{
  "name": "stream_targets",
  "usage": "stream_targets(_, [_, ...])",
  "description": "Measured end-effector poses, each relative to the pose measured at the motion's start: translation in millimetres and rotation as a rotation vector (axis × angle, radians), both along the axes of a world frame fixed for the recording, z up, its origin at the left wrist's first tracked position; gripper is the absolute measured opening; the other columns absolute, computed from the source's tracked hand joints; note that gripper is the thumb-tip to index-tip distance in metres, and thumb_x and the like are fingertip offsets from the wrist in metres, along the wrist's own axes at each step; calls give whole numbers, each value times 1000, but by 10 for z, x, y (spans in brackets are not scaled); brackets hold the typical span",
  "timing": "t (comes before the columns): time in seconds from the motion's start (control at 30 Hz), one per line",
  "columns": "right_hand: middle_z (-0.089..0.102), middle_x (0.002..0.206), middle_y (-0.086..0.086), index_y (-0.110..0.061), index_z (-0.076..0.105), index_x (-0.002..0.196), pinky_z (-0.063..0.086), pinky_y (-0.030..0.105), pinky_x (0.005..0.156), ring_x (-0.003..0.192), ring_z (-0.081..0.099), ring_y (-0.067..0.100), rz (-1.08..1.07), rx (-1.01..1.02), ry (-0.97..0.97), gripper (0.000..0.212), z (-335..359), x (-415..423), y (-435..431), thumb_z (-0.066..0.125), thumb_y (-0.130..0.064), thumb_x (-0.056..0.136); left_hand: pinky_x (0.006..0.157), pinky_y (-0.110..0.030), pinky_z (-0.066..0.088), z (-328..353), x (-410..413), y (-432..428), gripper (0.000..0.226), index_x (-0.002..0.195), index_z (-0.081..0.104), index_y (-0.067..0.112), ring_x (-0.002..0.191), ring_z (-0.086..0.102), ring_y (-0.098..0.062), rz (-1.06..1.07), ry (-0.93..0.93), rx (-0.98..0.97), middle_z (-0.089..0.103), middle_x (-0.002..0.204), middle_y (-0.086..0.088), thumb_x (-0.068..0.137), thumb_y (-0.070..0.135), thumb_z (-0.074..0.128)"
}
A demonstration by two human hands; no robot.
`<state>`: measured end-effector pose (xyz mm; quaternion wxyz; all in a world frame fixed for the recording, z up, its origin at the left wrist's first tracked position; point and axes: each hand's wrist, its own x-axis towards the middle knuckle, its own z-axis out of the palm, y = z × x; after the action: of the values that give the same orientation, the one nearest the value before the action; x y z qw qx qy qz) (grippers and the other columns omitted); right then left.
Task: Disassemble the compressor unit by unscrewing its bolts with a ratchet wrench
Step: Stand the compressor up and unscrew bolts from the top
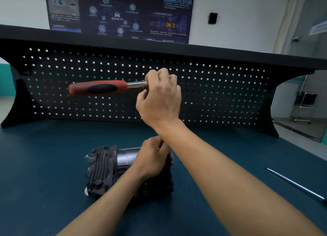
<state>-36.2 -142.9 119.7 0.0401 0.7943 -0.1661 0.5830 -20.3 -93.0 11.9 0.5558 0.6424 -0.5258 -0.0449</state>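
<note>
Workbench surface point(44, 165) noted as a dark teal mat, matte and smooth. At 12 o'clock it is backed by a black metal pegboard point(221, 94) punched with rows of small square holes and capped by a flat black shelf point(230, 55). A pale wall is seen behind, with a dark blue poster point(123, 14) hung on it. A white car icon ringed by linked round symbols is printed there, along with Chinese writing too small to be read with certainty. 1 small black box point(212, 18) is fixed to the wall at 3 o'clock of the poster. The compressor unit point(102, 168) is laid on the mat near the bench's middle. A black ribbed cast housing is seen at its 9 o'clock end, a smooth silver cylinder beside it. Its 3 o'clock end is gripped from above by the left hand point(152, 158), fingers curled over it. The ratchet wrench point(100, 87) is held raised in front of the pegboard, clamped at its head end by the right hand point(160, 97). Its bare steel shank and red-and-black moulded handle are pointed toward 9 o'clock. 1 slim metal rod point(293, 182) is laid on the mat at 3 o'clock, well apart from the compressor.
</note>
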Motion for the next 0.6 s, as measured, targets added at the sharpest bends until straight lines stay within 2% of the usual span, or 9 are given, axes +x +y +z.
stream_targets(0.03, [52,100,1,-17,56,96,37,33,66,86,44,22,-68,-3,49,21,-5,16,22,61,-15,76,44,-6,30,1,4,-4,55,48,41,31,40,45,3,10,-6,-5,49,42,15,95,3,42])
stream_targets(0.1, [49,104,-1,-20,52,98,31,32,68,88,42,21,-137,10,108,24,7,42,71,59,-17,76,47,-7,32,-17,41,-20,52,49,40,31,45,48,2,14,-27,0,49,45,15,90,-2,40])
stream_targets(0.27, [49,104,-1,-21,52,97,32,33,70,89,43,22,-96,48,154,20,28,88,114,61,-25,79,47,-8,33,-33,64,-41,46,54,37,25,45,48,2,4,-11,-18,49,46,16,90,-3,38])
stream_targets(0.37, [46,97,-4,-23,48,86,34,35,71,86,42,21,24,129,145,15,67,87,106,58,-35,85,43,-4,31,-31,41,-41,52,52,35,29,40,44,4,-27,41,-38,45,41,17,95,-1,39])
stream_targets(0.5, [47,85,-7,-25,39,64,44,37,72,80,50,23,281,285,97,40,98,90,129,56,-45,95,40,-4,27,-44,43,-36,55,52,37,34,35,40,3,-64,93,-20,43,39,18,101,9,41])
stream_targets(0.6, [48,77,-6,-24,35,57,42,34,62,68,51,18,435,357,-10,51,85,89,169,56,-46,98,43,-4,30,-33,41,-4,56,51,44,35,39,43,4,-80,102,6,46,43,20,102,13,40])
